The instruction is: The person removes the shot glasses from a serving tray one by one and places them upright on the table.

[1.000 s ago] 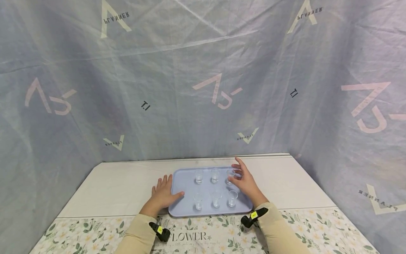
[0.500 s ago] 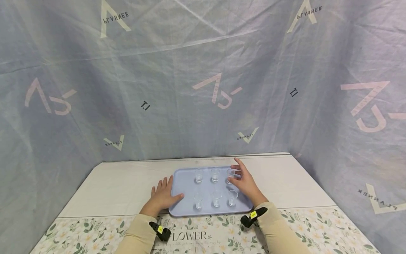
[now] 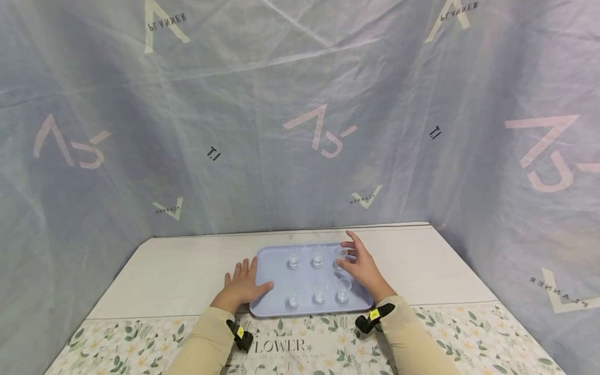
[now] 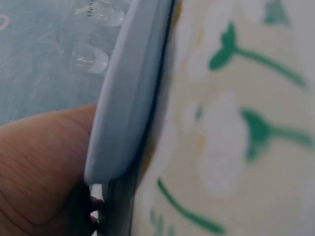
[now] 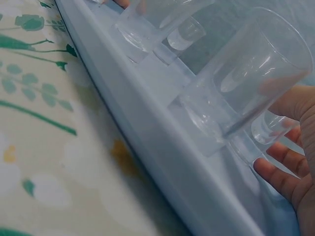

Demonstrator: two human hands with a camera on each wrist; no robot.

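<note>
A light blue tray (image 3: 276, 268) lies on the table and bears several small clear shot glasses in two rows. My left hand (image 3: 240, 286) rests on the tray's left edge, fingers straight and spread, thumb reaching over the rim onto the tray. At the back right corner my right hand (image 3: 364, 266) holds a shot glass (image 3: 340, 254) between thumb and fingers; that glass is upright. Close to the right wrist camera, the front right shot glass (image 5: 246, 78) stands untouched on the tray. In the left wrist view, my left thumb (image 4: 47, 157) lies against the rim.
The other back-row glasses are the middle one (image 3: 317, 257) and the left one (image 3: 294, 258). Nearer stand two more, front middle (image 3: 320, 292) and front left (image 3: 293, 296). A flower-printed cloth (image 3: 300, 344) covers the front of the table. Grey fabric (image 3: 262, 130) hangs around.
The head view has tilted slightly, so everything sits a little higher in it. Both hands keep their places on the tray and at the back right glass.
</note>
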